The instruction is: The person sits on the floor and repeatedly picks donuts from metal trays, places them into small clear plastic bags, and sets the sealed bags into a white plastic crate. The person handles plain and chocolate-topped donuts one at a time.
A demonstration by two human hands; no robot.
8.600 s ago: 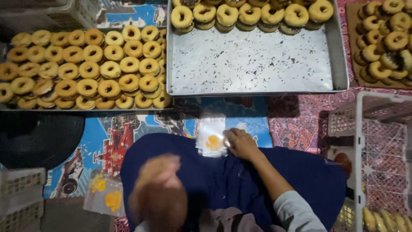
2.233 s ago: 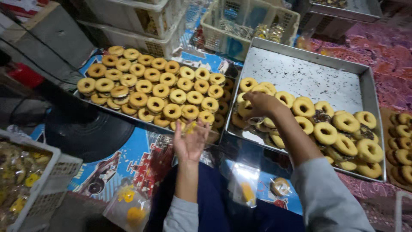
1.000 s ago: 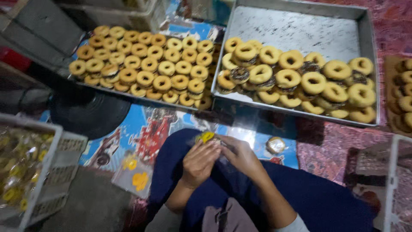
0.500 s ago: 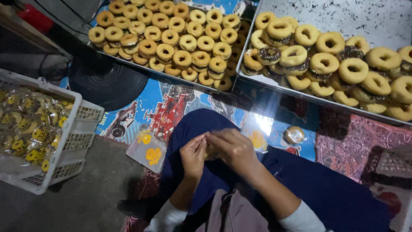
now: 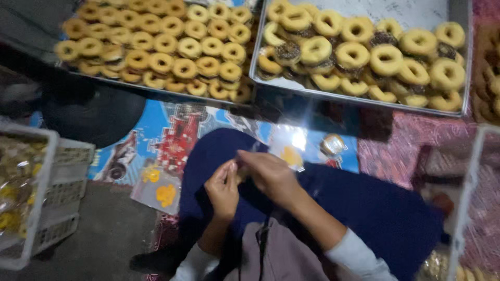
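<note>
Both my hands meet over my lap, which is covered by dark blue cloth. My left hand [image 5: 223, 190] and my right hand [image 5: 272, 174] pinch a small yellowish item [image 5: 241, 174] between their fingertips. It looks like a doughnut in clear wrap, but blur hides the detail. Ahead lie two trays of ring doughnuts: a full left tray [image 5: 156, 91] and a metal right tray [image 5: 416, 10] with doughnuts heaped along its near side.
Clear plastic bags [image 5: 162, 190] lie on the colourful mat, and a wrapped doughnut [image 5: 333, 144] sits near my right knee. A white crate [image 5: 49, 192] of packed doughnuts stands at left, another white crate [image 5: 466, 208] at right. A dark round object [image 5: 91, 112] lies at far left.
My right hand came back from the right tray to my lap and joined my left hand. Both have since stayed together on the small item while the view shifted.
</note>
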